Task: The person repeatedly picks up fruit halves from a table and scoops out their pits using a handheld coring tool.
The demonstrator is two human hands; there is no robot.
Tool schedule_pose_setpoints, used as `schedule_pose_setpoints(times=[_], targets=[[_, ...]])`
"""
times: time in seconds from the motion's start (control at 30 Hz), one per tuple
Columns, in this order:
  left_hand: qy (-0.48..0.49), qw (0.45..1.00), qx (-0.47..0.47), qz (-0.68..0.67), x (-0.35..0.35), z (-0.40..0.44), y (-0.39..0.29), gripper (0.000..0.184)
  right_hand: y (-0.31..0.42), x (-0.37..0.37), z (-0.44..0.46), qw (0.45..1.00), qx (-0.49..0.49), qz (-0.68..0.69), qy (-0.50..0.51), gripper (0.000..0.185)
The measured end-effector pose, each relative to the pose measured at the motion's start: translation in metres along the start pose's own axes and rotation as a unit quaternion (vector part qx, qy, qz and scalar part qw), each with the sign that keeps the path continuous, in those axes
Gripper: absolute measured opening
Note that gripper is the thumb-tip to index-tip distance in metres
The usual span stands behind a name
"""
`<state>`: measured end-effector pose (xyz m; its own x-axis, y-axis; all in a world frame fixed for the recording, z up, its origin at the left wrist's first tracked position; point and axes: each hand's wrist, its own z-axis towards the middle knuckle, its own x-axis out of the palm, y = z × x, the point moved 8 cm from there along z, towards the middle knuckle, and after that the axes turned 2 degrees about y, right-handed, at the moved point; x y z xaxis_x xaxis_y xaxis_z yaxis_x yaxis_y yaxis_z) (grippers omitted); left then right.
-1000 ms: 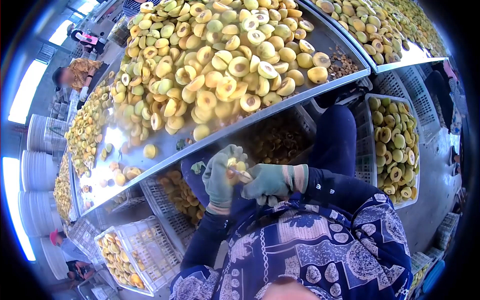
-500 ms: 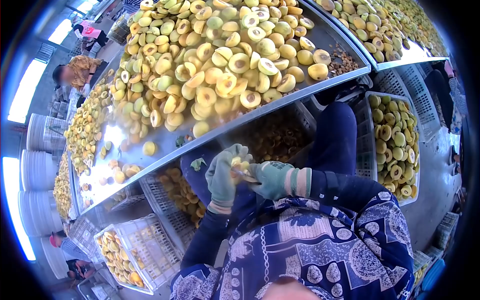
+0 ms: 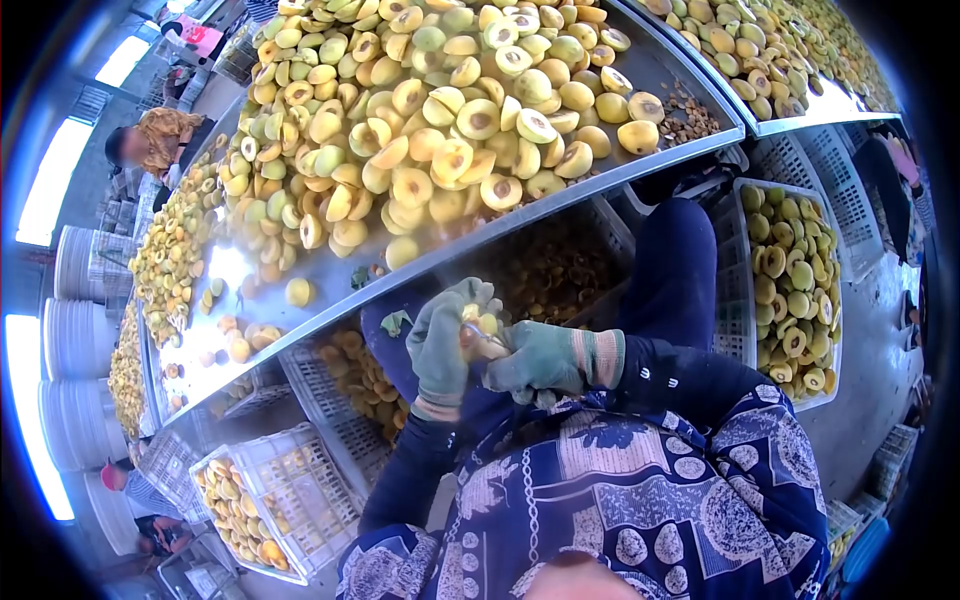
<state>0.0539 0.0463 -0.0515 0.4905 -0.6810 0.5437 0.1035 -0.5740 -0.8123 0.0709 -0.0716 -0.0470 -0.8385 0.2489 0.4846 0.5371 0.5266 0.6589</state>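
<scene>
Rolled the right hand (image 3: pixel 540 362) slightly since the earlier frame, bringing its curled fingers back into view. Cups the fruit (image 3: pixel 487 324) closely in the left hand (image 3: pixel 440 345), probably to steady it against the slim tool (image 3: pixel 490 342) pinched in the right, its exact shape unclear. Holds the fruit between both gloved hands, above the lap, just off the near edge of the metal table (image 3: pixel 335 280); halved fruit (image 3: pixel 478 120) heaped beyond that edge.
</scene>
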Motion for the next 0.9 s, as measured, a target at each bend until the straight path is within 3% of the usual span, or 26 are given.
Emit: schedule_pose_setpoints(times=[0.1,0.3,0.57,0.67,0.9], targets=[[0.025,0.999,-0.021,0.000,0.002,0.003,0.002,0.018,0.009,-0.003,-0.005,0.996,0.015,-0.076,-0.050,0.018],[0.006,0.999,-0.033,0.019,0.007,0.004,-0.001,0.019,0.002,0.005,-0.005,0.998,0.007,0.047,0.034,0.016],[-0.030,1.000,-0.003,-0.009,0.004,0.002,0.003,0.020,0.001,0.020,-0.008,0.983,-0.022,0.176,0.055,0.016],[-0.027,0.999,0.015,0.027,-0.011,0.011,0.016,0.042,-0.002,0.023,-0.003,0.975,-0.037,0.212,0.056,0.017],[-0.049,0.999,-0.017,0.010,-0.020,0.014,0.022,0.047,-0.006,0.029,0.009,0.957,-0.062,0.278,0.051,0.021]])
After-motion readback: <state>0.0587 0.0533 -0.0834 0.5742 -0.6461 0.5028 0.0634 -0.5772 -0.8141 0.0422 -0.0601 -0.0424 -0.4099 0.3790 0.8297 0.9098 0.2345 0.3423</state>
